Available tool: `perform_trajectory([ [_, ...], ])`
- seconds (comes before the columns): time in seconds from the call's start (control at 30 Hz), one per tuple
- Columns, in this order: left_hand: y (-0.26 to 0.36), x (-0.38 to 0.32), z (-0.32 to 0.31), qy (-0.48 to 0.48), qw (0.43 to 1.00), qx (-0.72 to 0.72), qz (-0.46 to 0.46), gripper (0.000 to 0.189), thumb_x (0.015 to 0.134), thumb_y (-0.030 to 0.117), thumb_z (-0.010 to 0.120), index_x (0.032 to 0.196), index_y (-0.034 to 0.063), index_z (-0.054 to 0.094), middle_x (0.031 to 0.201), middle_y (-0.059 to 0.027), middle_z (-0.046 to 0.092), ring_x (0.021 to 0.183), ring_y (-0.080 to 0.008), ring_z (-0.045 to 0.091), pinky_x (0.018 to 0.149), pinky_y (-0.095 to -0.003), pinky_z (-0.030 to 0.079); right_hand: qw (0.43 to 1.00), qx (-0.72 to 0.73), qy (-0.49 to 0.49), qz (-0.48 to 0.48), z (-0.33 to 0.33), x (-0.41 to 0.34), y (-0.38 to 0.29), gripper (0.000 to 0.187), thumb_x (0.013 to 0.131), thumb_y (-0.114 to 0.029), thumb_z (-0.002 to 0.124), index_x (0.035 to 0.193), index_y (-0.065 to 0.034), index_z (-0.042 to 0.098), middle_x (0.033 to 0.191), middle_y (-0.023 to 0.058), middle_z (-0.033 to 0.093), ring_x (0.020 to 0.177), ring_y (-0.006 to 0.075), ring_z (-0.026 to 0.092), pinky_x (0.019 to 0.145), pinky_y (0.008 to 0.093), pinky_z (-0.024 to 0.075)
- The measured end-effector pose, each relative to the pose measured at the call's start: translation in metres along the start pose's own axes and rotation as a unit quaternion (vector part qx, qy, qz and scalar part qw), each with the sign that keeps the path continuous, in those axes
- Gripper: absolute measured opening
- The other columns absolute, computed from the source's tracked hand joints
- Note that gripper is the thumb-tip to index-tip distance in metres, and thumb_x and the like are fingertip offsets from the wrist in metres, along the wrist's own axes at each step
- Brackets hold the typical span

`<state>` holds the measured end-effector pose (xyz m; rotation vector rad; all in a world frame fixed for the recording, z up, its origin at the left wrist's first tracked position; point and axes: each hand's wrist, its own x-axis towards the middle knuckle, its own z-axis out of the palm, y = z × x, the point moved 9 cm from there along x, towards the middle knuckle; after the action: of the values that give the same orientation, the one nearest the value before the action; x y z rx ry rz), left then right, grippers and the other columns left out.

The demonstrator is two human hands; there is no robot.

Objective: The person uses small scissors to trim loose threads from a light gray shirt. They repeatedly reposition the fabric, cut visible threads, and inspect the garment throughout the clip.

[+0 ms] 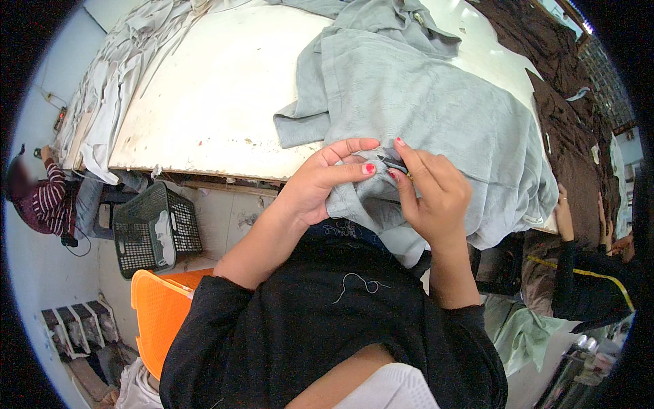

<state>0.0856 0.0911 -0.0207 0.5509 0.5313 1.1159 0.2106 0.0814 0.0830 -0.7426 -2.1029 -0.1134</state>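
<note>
A large grey fabric garment (409,102) lies over the table's front edge, part of it hanging toward my lap. My left hand (327,176) pinches a gathered bit of this cloth between thumb and fingers. In my right hand (434,189) is a small pair of thread snips (396,160) with dark blades, mostly hidden by my fingers. Its blades touch or lie close to the cloth right beside my left thumb. Whether the blades are closed on a thread is too small to tell.
The white tabletop (214,97) bears pale fabric strips (122,82) at left and dark brown cloth (572,128) at right. A dark plastic basket (186,220) and an orange chair (163,317) stand at left. One person (51,204) sits far left; another person's arm (564,220) is at right.
</note>
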Motion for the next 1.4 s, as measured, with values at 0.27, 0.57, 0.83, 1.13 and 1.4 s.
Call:
perform_trajectory([
  [0.27,0.013,-0.003,-0.004,0.041,0.992,0.107,0.059,0.040,0.083,0.001,0.069,0.121,0.0019,0.059,0.101,-0.0043,0.063,0.093,-0.0097,0.059,0.085,-0.0228,0.048,0.990,0.119,0.000,0.074,-0.001,-0.006,0.013,0.032,0.079,-0.009,0.071,0.111,-0.0065,0.069,0.085,0.0081,0.068,0.066,0.0202,0.062,0.058,0.0277,0.0475],
  [0.57,0.029,-0.008,0.004,0.051,0.965,0.204,0.158,0.041,0.082,-0.001,0.069,0.121,0.0014,0.059,0.106,-0.0050,0.063,0.094,-0.0089,0.056,0.086,-0.0235,0.046,0.939,0.236,-0.137,0.208,0.008,-0.021,0.021,0.028,0.084,-0.009,0.068,0.111,-0.0026,0.067,0.086,0.0149,0.068,0.069,0.0215,0.064,0.060,0.0271,0.0478],
  [0.83,0.039,-0.015,0.013,0.055,0.921,0.305,0.235,0.040,0.083,0.003,0.070,0.121,0.0006,0.057,0.103,-0.0046,0.063,0.094,-0.0086,0.057,0.084,-0.0231,0.046,0.950,0.198,-0.127,0.206,0.008,-0.015,0.017,0.024,0.084,-0.011,0.069,0.107,-0.0043,0.069,0.084,0.0123,0.069,0.063,0.0200,0.064,0.055,0.0277,0.0473],
  [1.13,0.045,-0.021,0.015,0.091,0.922,0.237,0.292,0.038,0.085,0.002,0.067,0.121,0.0002,0.056,0.099,-0.0037,0.062,0.094,-0.0089,0.057,0.082,-0.0234,0.047,0.950,0.222,-0.110,0.188,0.010,-0.014,0.020,0.024,0.084,-0.011,0.069,0.107,-0.0027,0.068,0.078,0.0121,0.065,0.061,0.0203,0.059,0.056,0.0284,0.0451],
  [1.4,0.039,-0.018,-0.001,0.065,0.960,0.179,0.203,0.031,0.099,0.011,0.051,0.128,0.0010,0.055,0.106,-0.0083,0.066,0.092,-0.0110,0.063,0.085,-0.0241,0.052,0.977,0.157,-0.039,0.139,0.000,0.010,0.015,0.033,0.080,-0.012,0.071,0.111,-0.0035,0.065,0.089,0.0117,0.062,0.077,0.0227,0.062,0.064,0.0305,0.0486],
])
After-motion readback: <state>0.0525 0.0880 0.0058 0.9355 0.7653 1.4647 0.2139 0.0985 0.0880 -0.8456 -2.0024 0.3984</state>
